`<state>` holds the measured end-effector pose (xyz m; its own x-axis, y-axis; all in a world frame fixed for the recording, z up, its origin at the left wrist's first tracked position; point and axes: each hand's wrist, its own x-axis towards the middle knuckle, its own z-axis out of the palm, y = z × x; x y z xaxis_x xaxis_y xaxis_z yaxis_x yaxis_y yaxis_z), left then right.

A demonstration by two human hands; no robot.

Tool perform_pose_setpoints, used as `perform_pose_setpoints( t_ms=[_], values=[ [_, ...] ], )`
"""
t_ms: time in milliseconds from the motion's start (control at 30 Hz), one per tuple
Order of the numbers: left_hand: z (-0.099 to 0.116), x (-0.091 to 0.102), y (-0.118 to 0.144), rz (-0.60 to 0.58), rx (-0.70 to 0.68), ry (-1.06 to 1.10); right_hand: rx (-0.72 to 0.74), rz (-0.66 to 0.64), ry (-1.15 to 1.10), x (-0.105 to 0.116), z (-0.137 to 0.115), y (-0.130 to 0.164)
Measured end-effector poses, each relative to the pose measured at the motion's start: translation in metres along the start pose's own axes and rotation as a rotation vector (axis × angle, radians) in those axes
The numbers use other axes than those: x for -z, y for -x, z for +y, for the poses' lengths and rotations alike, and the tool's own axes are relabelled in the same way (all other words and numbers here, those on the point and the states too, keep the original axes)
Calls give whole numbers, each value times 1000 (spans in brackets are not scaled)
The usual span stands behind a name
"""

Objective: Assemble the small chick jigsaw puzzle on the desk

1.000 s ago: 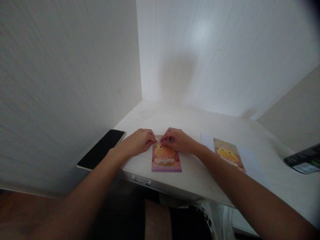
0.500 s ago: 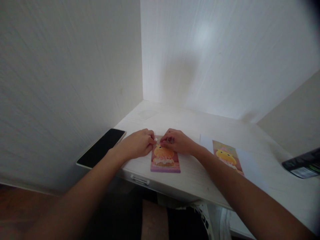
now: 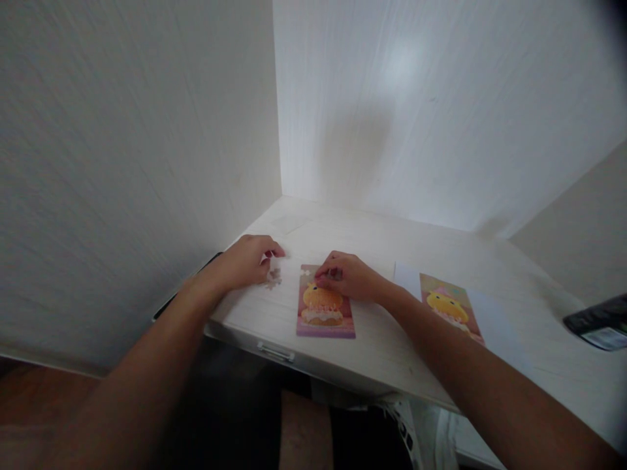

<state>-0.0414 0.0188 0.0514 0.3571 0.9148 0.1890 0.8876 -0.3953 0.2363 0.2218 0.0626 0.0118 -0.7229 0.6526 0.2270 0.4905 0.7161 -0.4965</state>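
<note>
A small jigsaw puzzle (image 3: 324, 320) with a yellow, burger-like figure lies on the white desk. Small pale spots show at its upper left corner. My right hand (image 3: 353, 279) rests over its upper right part, thumb and fingers drawn together against the surface; what they hold, if anything, is hidden. To the left of the puzzle, my left hand (image 3: 247, 260) hovers low over the desk with thumb and forefinger apart. Loose puzzle pieces (image 3: 274, 281) lie just beneath its fingers.
At the right, a picture card (image 3: 445, 300) with the same figure lies on white paper (image 3: 494, 326), partly behind my right forearm. A dark container (image 3: 600, 323) lies at the far right. A dark-screened tablet (image 3: 164, 307) sits mostly hidden under my left forearm. Walls enclose the desk.
My left hand has left the puzzle's upper left corner and moved left, and its fingers have parted. Loose pieces have come into view there. My right hand stays on the puzzle.
</note>
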Motion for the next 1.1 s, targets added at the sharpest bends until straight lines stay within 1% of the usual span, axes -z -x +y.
perform_pose_setpoints(
  t_ms=[67, 133, 267, 400, 600, 700, 933, 1100],
  values=[
    [-9, 8, 5, -83, 49, -19, -22, 0, -10, 1, -3, 0],
    [-13, 11, 10, -159, 55, -23, -28, -6, -15, 1, -4, 0],
    [-15, 9, 13, -206, 71, -13, -25, -8, -19, 0, -2, -1],
    [-10, 5, 10, -200, 85, -4, -28, -15, -26, -1, 0, -1],
    [-7, -15, 0, -131, 150, 37, -27, -5, -34, -2, 2, -1],
    [-8, -21, -3, -115, 175, 78, -20, -5, -23, -1, 1, -1],
    [-8, -21, -9, -113, 201, 137, -1, 1, 3, 0, 0, 0],
    [-8, -17, -10, -141, 209, 155, -4, 0, -1, -1, 4, 0]
  ],
)
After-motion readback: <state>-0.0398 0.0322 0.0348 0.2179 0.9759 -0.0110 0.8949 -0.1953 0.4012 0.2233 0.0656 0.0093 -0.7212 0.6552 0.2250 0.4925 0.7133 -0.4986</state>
